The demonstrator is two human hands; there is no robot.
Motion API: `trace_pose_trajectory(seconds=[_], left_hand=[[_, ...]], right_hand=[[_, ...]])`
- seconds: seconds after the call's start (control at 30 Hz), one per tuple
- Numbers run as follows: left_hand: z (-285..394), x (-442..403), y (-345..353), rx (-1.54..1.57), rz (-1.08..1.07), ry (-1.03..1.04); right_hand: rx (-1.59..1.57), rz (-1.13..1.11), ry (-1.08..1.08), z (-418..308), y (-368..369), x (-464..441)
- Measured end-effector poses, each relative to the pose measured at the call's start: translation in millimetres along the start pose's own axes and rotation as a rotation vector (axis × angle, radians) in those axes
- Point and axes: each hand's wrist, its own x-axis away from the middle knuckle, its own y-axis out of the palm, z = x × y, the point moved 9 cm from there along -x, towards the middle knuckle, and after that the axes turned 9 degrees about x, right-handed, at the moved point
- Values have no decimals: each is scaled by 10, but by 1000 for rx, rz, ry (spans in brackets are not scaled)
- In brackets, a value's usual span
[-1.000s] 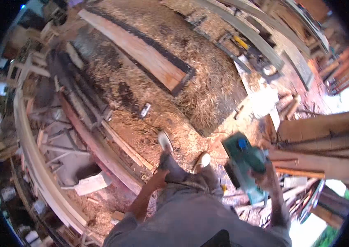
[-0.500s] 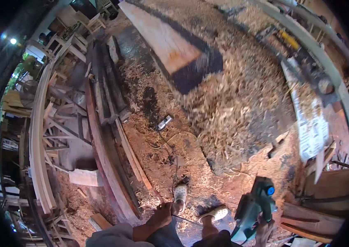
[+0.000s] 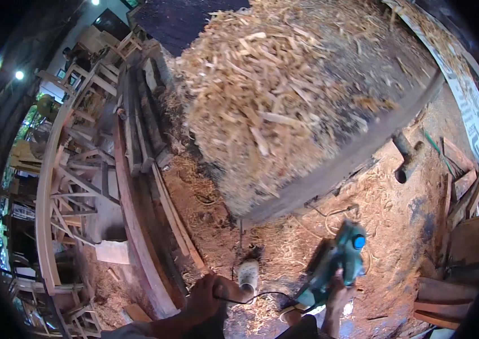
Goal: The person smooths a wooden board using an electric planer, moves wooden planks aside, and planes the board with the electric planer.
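In my right hand [image 3: 338, 296] is a green electric planer [image 3: 338, 260] with a blue round knob, gripped low in the view in front of my legs. A black power cord [image 3: 267, 294] loops from the planer across to my left hand [image 3: 210, 291], whose fingers are closed around it. Ahead stands a workbench [image 3: 329, 175] with a dark front edge. Heaped on it are curled wood shavings [image 3: 262, 90]. A dark-edged board [image 3: 186, 20] lies at the bench's far left, cut off by the frame's top.
Long timbers [image 3: 138, 226] lie along the left, beside a wooden frame rack [image 3: 47, 209]. Sawdust covers the floor [image 3: 284, 243] around my light shoe [image 3: 249, 274]. Wood offcuts [image 3: 465, 186] lean at the right, below a printed sheet [image 3: 471, 113]. Curved boards [image 3: 442, 302] lie lower right.
The bench and shavings now appear much closer, and the pale board face has left the view. The planer has risen slightly in the frame, still in my right hand; the cord stays in my left.
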Motion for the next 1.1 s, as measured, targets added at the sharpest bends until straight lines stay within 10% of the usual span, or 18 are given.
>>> trace_pose_trajectory(seconds=[0.47,1.1], left_hand=[[267,-101,-22,28,-36,-46],[395,-127,-118,-6,-172,34]], right_hand=[[23,-34,-36,1176,122,-153],[38,19,23,269,-54,402]])
